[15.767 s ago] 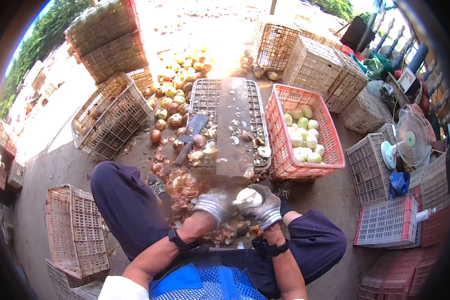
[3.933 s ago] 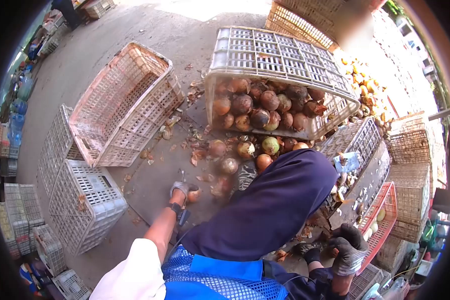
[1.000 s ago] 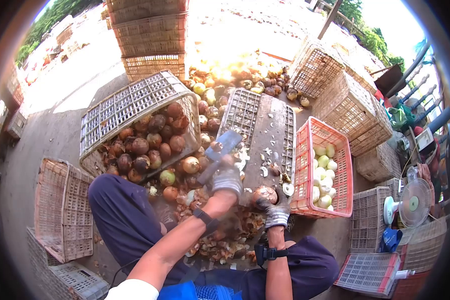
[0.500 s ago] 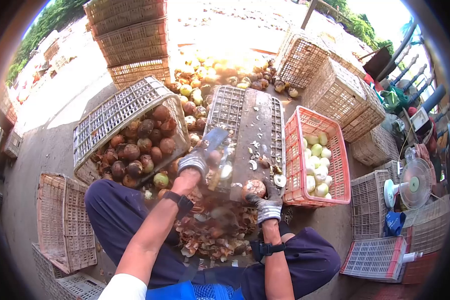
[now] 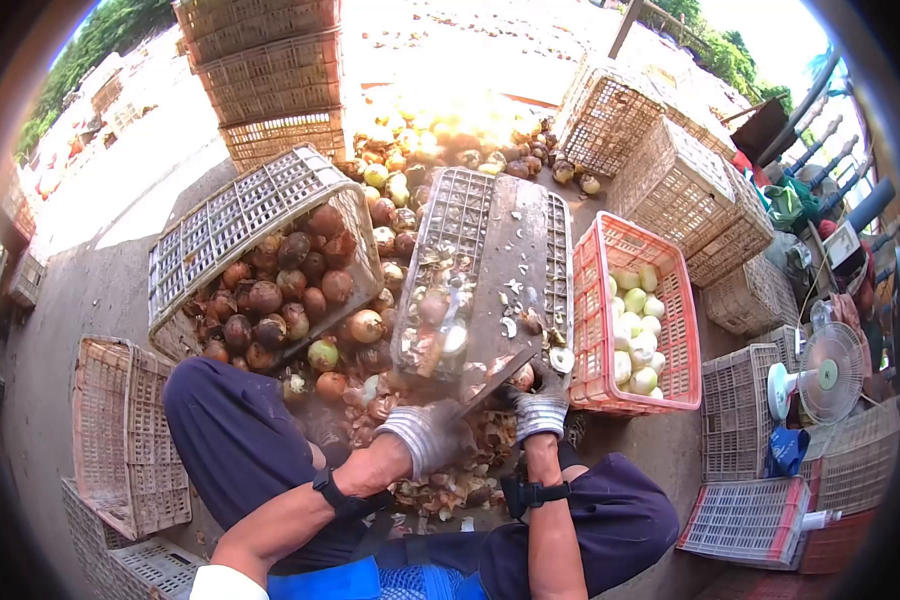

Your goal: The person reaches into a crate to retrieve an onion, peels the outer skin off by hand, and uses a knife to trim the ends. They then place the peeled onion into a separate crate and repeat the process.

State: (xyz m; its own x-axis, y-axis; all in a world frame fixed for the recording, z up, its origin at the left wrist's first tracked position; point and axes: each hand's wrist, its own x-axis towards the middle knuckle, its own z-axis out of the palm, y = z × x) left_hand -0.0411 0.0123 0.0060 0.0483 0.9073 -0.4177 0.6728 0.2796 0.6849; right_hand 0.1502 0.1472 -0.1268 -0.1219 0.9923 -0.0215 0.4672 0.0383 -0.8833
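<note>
My left hand (image 5: 428, 436), in a grey and white glove, grips a knife (image 5: 498, 381). Its blade slants up to the right and lies across the near side of a brown onion (image 5: 520, 374). My right hand (image 5: 540, 402), gloved too, has its fingers wrapped round that onion at the front end of a wooden board (image 5: 510, 270). The board rests on an upturned crate (image 5: 452, 215). White onion scraps (image 5: 511, 326) are strewn on it. Between my legs lies a heap of onion skins (image 5: 440, 492).
A tipped crate (image 5: 240, 225) of unpeeled onions (image 5: 265, 298) opens toward me on the left. To the right stands a red crate (image 5: 638, 400) with peeled onions (image 5: 634, 330). Stacked crates (image 5: 670, 190) and a fan (image 5: 830, 370) are farther right. Loose onions (image 5: 400, 190) cover the ground ahead.
My left hand has come down toward me with the knife, whose blade has swung from over the crate to the onion. My right hand keeps the onion in nearly the same place.
</note>
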